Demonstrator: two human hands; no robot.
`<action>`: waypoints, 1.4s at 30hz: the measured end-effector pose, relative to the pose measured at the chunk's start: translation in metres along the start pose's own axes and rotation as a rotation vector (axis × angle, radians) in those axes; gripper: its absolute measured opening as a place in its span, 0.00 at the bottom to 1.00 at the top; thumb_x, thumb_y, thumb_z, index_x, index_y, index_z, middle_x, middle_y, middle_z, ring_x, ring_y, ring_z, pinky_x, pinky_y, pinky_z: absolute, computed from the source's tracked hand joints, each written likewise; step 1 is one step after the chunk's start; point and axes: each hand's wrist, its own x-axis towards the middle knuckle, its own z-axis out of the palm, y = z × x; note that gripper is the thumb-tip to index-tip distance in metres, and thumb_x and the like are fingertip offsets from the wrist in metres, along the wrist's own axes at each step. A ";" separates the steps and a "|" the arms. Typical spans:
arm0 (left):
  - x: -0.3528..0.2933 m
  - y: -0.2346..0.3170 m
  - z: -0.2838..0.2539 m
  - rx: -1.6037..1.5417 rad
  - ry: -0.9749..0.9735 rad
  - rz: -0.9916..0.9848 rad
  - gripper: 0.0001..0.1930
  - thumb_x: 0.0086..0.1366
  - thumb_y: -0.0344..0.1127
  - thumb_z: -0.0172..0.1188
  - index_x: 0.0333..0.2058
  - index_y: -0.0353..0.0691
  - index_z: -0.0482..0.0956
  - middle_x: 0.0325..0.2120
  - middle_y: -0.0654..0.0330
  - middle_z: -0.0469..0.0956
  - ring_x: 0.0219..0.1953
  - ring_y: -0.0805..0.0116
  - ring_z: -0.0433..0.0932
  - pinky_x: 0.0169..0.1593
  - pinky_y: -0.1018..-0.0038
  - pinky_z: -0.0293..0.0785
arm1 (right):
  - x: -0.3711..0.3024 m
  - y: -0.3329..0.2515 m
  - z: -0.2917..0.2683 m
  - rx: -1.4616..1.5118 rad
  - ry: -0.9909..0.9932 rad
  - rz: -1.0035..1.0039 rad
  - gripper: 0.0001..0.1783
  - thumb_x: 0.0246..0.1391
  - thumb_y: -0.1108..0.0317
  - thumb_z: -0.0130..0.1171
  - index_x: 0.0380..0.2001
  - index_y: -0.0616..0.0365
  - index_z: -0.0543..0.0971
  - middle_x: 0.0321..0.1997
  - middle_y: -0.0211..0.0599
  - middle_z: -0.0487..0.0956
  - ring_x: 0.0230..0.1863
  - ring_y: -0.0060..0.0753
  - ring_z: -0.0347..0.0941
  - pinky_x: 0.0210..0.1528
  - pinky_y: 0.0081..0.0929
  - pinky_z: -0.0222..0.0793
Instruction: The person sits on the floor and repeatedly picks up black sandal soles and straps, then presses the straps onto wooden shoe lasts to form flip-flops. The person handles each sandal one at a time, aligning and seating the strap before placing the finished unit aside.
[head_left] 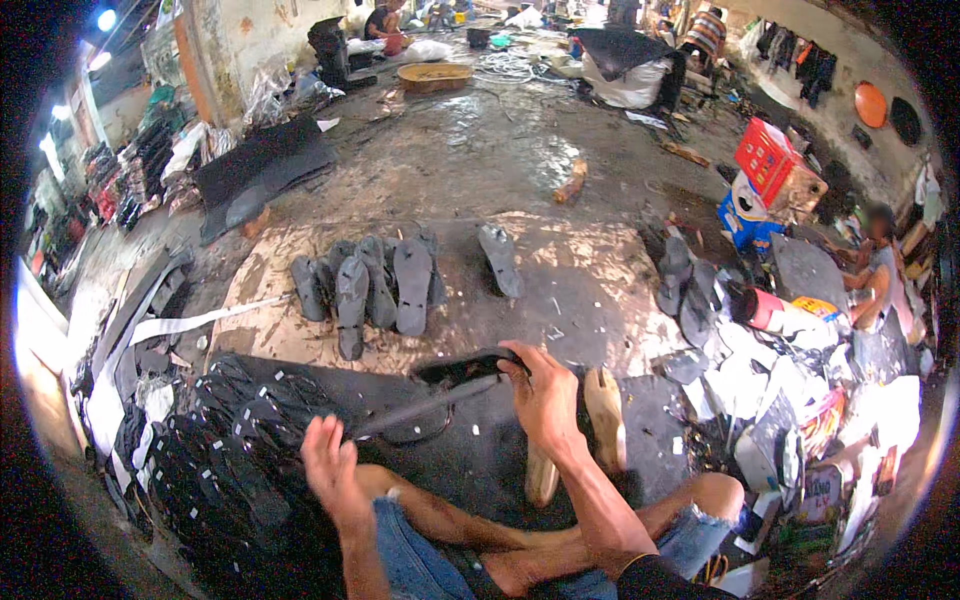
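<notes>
My right hand [545, 400] pinches the end of a black sandal sole [460, 368], which is seen almost edge-on above my lap. Just below the sole, a dark, motion-blurred strip [430, 408] slants from near my right fingers toward my left hand [335, 475]. That hand is raised at the left with smeared fingers; whether it grips the strip's end I cannot tell. Close to my right wrist are two pale wooden shoe lasts, one [605, 420] beside the forearm and another [541, 476] partly behind it. Many black sandals with straps [230, 440] lie heaped at my left.
Several grey soles [412, 285] rest on the worn board [600, 260] ahead, with one sole [500, 262] apart. Scraps [740, 385] and a red box [768, 160] crowd the right, where another person [878, 270] sits. A black sheet [265, 170] lies far left.
</notes>
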 end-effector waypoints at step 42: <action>-0.115 0.113 0.060 0.501 -0.929 0.645 0.20 0.53 0.18 0.72 0.46 0.38 0.81 0.47 0.51 0.85 0.52 0.48 0.86 0.54 0.57 0.84 | -0.089 -0.069 -0.163 0.141 -0.469 -0.240 0.33 0.33 0.69 0.76 0.51 0.49 0.88 0.62 0.38 0.82 0.64 0.52 0.76 0.68 0.49 0.72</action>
